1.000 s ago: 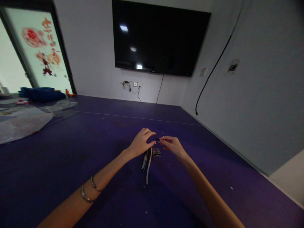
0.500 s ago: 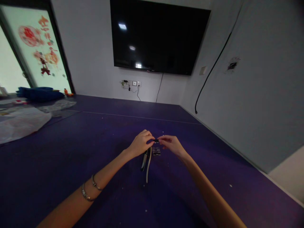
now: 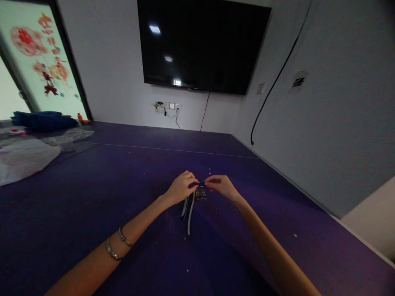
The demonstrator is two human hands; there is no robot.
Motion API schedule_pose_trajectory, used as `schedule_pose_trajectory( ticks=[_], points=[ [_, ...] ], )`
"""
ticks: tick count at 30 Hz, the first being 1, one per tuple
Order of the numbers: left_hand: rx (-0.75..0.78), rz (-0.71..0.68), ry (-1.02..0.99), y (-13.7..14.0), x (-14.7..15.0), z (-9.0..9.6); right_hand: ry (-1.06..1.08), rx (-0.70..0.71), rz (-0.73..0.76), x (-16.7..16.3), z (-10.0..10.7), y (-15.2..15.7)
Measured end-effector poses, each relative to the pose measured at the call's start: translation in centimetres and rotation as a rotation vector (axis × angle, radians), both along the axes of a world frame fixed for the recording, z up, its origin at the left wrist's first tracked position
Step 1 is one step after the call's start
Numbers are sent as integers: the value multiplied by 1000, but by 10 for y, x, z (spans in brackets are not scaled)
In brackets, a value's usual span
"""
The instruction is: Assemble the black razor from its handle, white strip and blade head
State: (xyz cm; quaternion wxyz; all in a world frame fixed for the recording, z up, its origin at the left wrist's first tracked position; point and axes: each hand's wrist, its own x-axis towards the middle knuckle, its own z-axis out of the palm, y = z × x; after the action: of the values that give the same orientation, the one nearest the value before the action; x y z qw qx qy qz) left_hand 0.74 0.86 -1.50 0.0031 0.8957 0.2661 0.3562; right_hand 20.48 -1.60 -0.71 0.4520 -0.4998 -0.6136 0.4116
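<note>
Between the fingertips of my left hand (image 3: 182, 187) and my right hand (image 3: 220, 185) is a small dark piece (image 3: 201, 184), pinched from both sides. It is too small to tell its kind. Just below it on the purple surface lies a small, dark, partly see-through block (image 3: 201, 194). Below my left hand, a pale narrow strip (image 3: 191, 216) and a dark strip with a light edge (image 3: 184, 209) extend toward me. Their upper ends are hidden by the hand, so I cannot tell whether it holds them.
The purple surface (image 3: 138, 197) has small white specks. Clear plastic sheeting (image 3: 27, 160) and a dark blue cloth bundle (image 3: 45, 121) lie far left. A black cable (image 3: 274, 84) hangs along the right wall; a large TV (image 3: 200, 45) is mounted ahead.
The whole view has shifted slightly. Both hands keep their pinch on the small dark piece, which now appears a little lower, closer above the block.
</note>
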Motion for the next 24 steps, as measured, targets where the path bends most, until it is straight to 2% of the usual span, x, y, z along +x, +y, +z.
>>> schedule_pose_trajectory(
  ticks=[9,16,24],
  points=[
    [-62,60,33,-1,0,-6,-57,38,-21,6,-11,9],
    [-92,120,293,9,15,-26,-194,91,-72,20,-24,16],
    [-83,138,385,13,21,-38,-249,94,-99,17,-35,17]
  ],
)
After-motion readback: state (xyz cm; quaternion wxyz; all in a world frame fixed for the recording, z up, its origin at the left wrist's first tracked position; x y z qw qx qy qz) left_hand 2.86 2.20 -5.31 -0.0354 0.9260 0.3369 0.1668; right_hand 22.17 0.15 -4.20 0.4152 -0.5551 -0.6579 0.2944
